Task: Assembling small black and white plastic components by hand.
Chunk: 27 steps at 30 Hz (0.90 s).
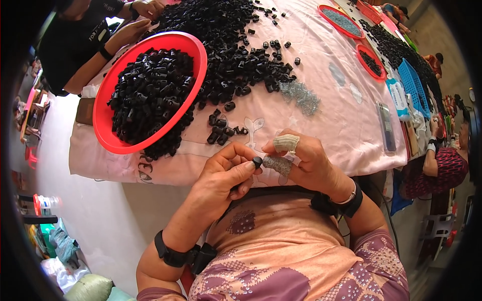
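Two hands meet: left hand [226,173] pinches black cap [257,161], right hand [306,163] fingers closed on grey piece [277,164]; red basin [108,128] filled, big pile [236,55] on counter [331,115] left.

Just below the centre of the frame, our two hands meet close to the chest. Our left hand [226,173] comes up from the lower left, its forearm bare and bent at the elbow, a black band strapped around the wrist; its thumb and forefinger are pinched together at their tips. Our right hand [306,163] enters from the lower right, wrist cocked inward and ringed by a black band and a pale bangle. Its fingers curl toward the left hand, the thumb and forefinger wrapped in woven guards, nearly touching the left fingertips. Both upper arms show patterned purple sleeves at the bottom edge.
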Tool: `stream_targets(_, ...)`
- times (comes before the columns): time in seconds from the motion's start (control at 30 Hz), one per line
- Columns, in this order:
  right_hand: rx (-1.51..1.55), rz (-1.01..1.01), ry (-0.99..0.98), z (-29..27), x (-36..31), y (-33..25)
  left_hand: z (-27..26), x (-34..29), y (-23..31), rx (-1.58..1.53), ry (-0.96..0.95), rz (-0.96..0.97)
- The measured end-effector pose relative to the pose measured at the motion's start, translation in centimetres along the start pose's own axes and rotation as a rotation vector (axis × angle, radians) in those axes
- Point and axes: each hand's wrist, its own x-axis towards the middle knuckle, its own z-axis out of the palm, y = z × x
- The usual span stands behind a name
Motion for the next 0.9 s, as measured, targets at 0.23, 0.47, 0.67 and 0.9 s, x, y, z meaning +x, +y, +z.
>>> stream_targets(0.23, 0.064, 0.068, -0.038, -0.1, 0.2, -1.0, 0.8, -0.2, 0.4, 0.178, 0.079, 0.055)
stream_targets(0.47, 0.019, 0.013, -0.003, 0.5, -0.3, -0.6, 0.8, -0.4, 0.4, 0.164, 0.072, 0.025)
stream_targets(0.67, 0.054, -0.005, -0.031, 0.5, -0.3, -0.5, 1.0, -0.3, 0.4, 0.147, 0.083, 0.044)
stream_targets(0.9, 0.094, 0.105, -0.009, 0.5, -0.2, -0.7, 0.7, -0.1, 0.2, 0.19, 0.084, 0.065)
